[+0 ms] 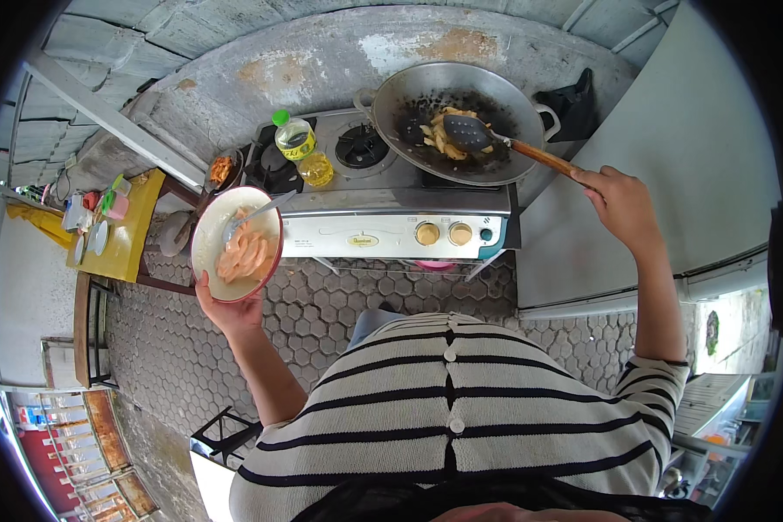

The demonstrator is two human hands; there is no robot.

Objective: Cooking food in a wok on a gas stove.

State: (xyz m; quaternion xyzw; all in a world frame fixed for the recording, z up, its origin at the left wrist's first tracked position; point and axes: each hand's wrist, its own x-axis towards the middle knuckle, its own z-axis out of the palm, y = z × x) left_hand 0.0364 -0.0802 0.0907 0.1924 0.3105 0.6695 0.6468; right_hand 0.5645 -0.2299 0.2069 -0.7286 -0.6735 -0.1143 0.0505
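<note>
My left hand holds a cream bowl with a red rim, tilted, left of the stove's front. Pale orange sliced food and a metal spoon lie in the bowl. My right hand grips the wooden handle of a slotted spatula. The spatula's dark head rests on yellowish fried pieces in a large metal wok. The wok stands on the right part of a gas stove.
A green-capped oil bottle stands on the stove beside a bare burner. A small pan of reddish food is at the stove's left. Farther left is a yellow table with plates and containers. A pale panel rises at the right.
</note>
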